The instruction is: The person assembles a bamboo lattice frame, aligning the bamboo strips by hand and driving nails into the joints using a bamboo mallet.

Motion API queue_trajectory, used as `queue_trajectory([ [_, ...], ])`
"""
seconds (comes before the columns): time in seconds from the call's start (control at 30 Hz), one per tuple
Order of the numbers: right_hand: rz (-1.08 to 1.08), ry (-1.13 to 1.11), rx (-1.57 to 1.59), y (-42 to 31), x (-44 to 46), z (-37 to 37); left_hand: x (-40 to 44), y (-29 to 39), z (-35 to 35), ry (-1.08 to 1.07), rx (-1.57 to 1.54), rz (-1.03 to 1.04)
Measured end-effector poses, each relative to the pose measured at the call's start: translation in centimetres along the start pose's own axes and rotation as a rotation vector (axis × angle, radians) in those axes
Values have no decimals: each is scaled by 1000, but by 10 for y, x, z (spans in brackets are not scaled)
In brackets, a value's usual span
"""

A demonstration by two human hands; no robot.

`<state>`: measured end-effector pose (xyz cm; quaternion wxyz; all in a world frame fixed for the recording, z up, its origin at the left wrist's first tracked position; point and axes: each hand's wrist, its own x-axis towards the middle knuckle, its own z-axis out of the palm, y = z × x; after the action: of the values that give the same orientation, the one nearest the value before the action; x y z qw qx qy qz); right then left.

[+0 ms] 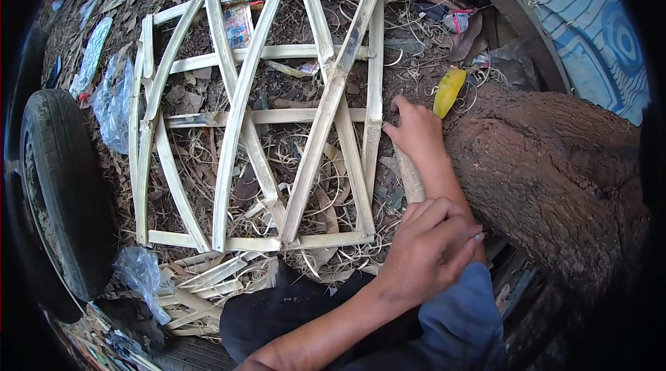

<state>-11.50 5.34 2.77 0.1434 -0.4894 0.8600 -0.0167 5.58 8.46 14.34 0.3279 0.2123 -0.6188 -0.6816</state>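
Observation:
A lattice of pale split strips (239, 111) lies on the littered ground, its strips crossing at slants. By its right edge is my right hand (418, 127), thumb and index finger apart with nothing visible between them; the thumb tip is close to the edge strip. My left hand (430, 249) is closed above my right forearm. A tiny pale bit shows at its fingertips, too small to name. Beside my right wrist, a pale stick (409, 175) runs down partly behind my left hand.
A thick tree root or trunk (548, 163) fills the right side, with a yellow leaf (449, 92) near it. On the left stands a tyre (66, 191) beside plastic bags (113, 107). Loose strips (201, 302) are piled below the lattice. Patterned blue sheeting (590, 31) is upper right.

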Motion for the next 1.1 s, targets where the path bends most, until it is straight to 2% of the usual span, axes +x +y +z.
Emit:
queue_trajectory([
  [0.57, 35, 33, 18, 0, -4, 9, 1, -4, -3, 2, 10, -5],
  [0.77, 83, 5, 109, -2, -10, 4, 13, -31, -24, 72, 227, -2],
  [0.83, -56, 231, 86, -5, -31, -2, 17, -53, -34, 168, 372, -89],
  [0.9, -83, 293, 142, -12, -69, -16, 18, -75, -41, 194, 405, -99],
  [1.1, 50, 122, 307, 0, -212, -36, 15, -107, -42, 236, 462, -171],
])
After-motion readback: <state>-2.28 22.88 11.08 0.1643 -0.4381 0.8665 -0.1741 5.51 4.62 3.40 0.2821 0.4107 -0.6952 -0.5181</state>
